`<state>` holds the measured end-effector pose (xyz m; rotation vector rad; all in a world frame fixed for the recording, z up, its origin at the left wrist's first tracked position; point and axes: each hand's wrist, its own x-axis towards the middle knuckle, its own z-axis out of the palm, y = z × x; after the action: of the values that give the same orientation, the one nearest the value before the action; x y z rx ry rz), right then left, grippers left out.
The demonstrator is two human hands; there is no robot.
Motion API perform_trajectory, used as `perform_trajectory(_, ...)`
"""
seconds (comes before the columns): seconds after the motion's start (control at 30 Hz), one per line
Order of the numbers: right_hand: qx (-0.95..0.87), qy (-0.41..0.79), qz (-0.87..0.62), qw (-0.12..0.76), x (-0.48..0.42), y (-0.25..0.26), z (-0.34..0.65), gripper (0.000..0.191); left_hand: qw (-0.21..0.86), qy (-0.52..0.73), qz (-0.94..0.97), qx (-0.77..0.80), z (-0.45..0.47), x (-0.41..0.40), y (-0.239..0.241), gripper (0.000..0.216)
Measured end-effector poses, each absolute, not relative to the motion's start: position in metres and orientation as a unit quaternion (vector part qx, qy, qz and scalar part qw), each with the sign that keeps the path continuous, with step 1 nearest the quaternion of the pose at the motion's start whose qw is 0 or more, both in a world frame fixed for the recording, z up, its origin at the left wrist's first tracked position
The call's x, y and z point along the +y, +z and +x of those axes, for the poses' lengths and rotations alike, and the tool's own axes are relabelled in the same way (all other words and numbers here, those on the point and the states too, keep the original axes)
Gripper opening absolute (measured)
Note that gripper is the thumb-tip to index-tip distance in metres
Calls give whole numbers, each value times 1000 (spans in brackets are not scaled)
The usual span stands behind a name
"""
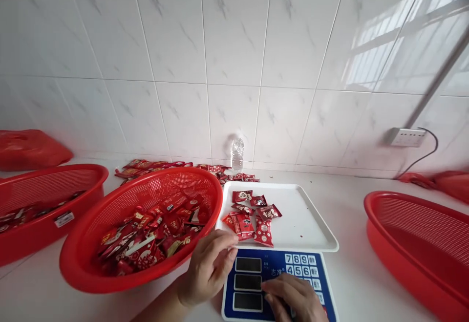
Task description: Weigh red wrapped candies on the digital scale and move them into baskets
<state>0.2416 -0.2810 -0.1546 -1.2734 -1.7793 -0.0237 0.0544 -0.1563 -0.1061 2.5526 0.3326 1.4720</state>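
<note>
Pricing scale: a shallow white tray (293,214) with raised rim and rounded corners, behind a flat blue panel (227,307) bearing three dark rectangular displays (248,265) and white square keys (300,265).
Snack packets: small crinkled red and maroon wrappers (269,212), glossy, clustered on the tray's left side, one patterned with pale dots.
Left hand: bare left hand (212,263), beside the tray's near left corner; fingers curled, with a narrow gap to the thumb; I cannot tell whether anything small is held.
Right hand: bare right hand (295,297), over the blue panel, partly covering keys; thumb and fingers close together, contents impossible to tell.
Middle basket: oval red plastic, finely perforated walls (203,185), heaped with shiny packets (172,222).
Side baskets: left one (32,241) holding more packets, with a white label (64,219); right one (384,244) curved and perforated.
Tabletop: smooth white surface (348,239), with a clear ribbed bottle (237,155) near glossy marbled wall tiles (234,43).
</note>
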Motion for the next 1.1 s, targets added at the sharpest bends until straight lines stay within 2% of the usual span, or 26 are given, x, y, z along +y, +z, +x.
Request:
perform_trajectory(0.13,-736,-26,-530,419,-275,-126,256,18,126,453,877,95,53,-155,-119,29)
perform_trajectory(0.27,-716,-39,-591,370,-259,-104,264,17,148,481,861,67,52,-158,-120,26)
perform_trajectory(0.47,-734,-51,-618,277,-227,-94,273,20,163,528,833,32,51,-157,-121,26)
perform_trajectory(0.67,-718,-65,-645,254,-202,-89,280,27,177,534,826,27,52,-154,-120,26)
perform_trajectory(0.77,-715,-8,-650,257,-190,-89,285,40,160,547,821,22,54,-153,-119,23)
perform_trajectory(0.9,-731,89,-650,189,-176,-90,287,74,106,584,804,-18,58,-152,-118,17)
perform_trajectory(0.97,-744,94,-641,163,-169,-91,286,78,102,576,811,-12,58,-152,-117,16)
perform_trajectory(1.1,-777,44,-607,158,-163,-90,282,70,106,562,820,1,58,-153,-116,17)
